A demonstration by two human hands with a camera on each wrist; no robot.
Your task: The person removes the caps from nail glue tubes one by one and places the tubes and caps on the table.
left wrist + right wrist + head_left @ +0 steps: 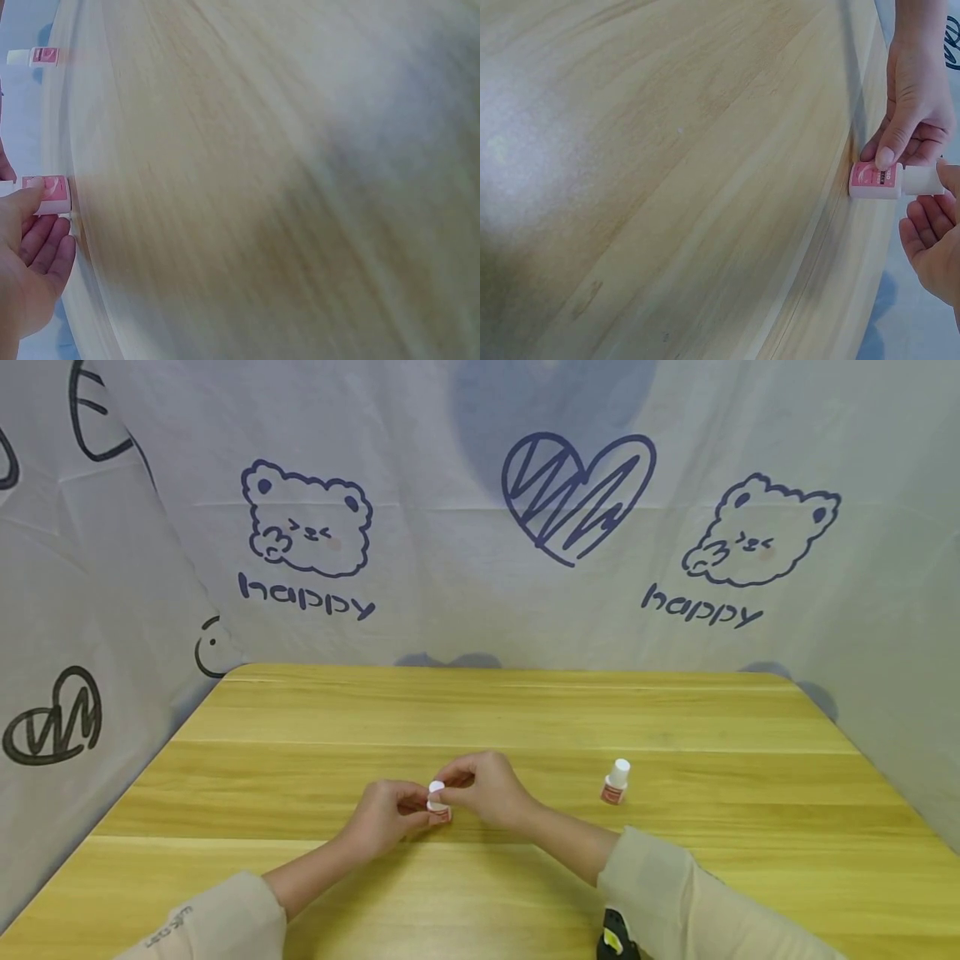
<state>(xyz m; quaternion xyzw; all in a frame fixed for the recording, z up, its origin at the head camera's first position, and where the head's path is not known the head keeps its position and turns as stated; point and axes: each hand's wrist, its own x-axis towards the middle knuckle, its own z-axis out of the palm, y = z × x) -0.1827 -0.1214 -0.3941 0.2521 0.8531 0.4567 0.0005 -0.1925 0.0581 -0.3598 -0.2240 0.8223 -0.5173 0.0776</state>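
Observation:
Between my two hands a small white bottle [876, 181] with a pink-red label stands upright on the wooden table. The left hand [378, 818] grips the bottle's body, its thumb lying on the label in the right wrist view. With thumb and fingers, my right hand [491, 789] pinches the white cap [922, 181] at the top. The cap sits on the bottle's neck; whether it is loose I cannot tell. A second bottle [614, 782] of the same kind, white cap on, stands to the right of the hands, touched by neither.
The wooden table [300, 710] reaches back to a pale cloth [442, 552] printed with bears and hearts. Another cloth side [97, 577] hangs at the left. A black and yellow object [617, 937] shows partly beneath the right sleeve at the front.

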